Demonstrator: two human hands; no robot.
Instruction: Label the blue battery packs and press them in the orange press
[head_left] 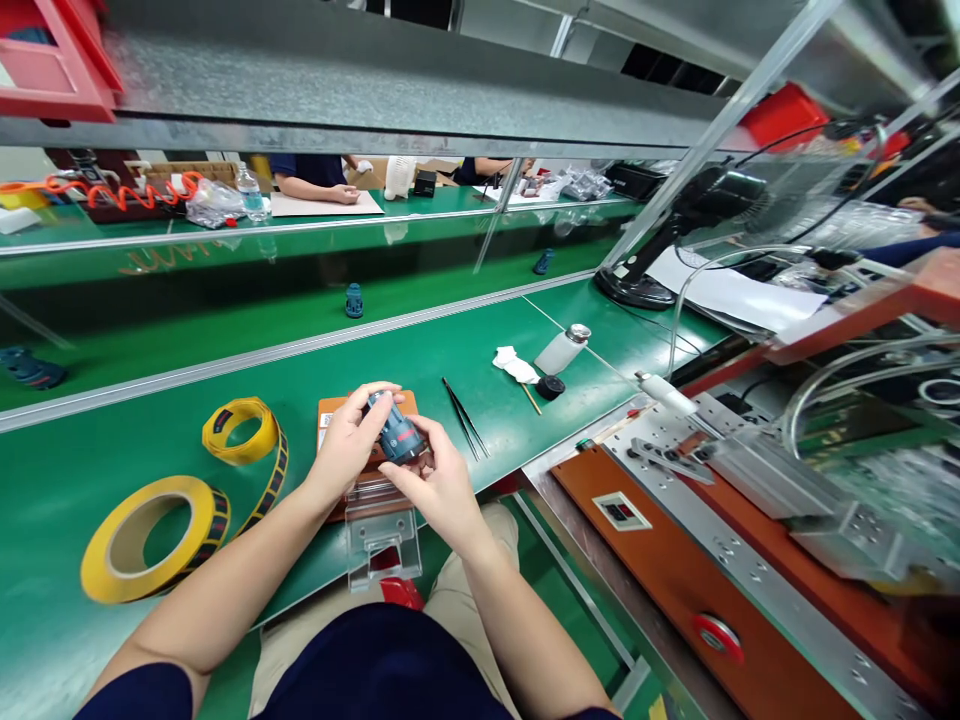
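Between both hands, close to the front edge of the green bench, is a small dark blue plastic housing [401, 440] with a red mark on its side. My left hand [358, 430] wraps its upper left end, fingers over the top. The lower right end rests in my right hand [439, 470], with the thumb along its underside. Directly beneath sits an orange-brown fixture [325, 412], partly hidden by my hands, with a clear plastic bracket [382, 540] at its front. Black tweezers [465, 420] lie to the right of my hands.
Two yellow label rolls [139, 540] [240, 430] lie left, joined by a strip. Rightward are a white bottle [562, 350], a black cap [550, 387], white tissue [516, 364], a fan [652, 250] and a metal press [795, 490]. Blue housings [354, 300] stand on the belt; co-workers sit beyond.
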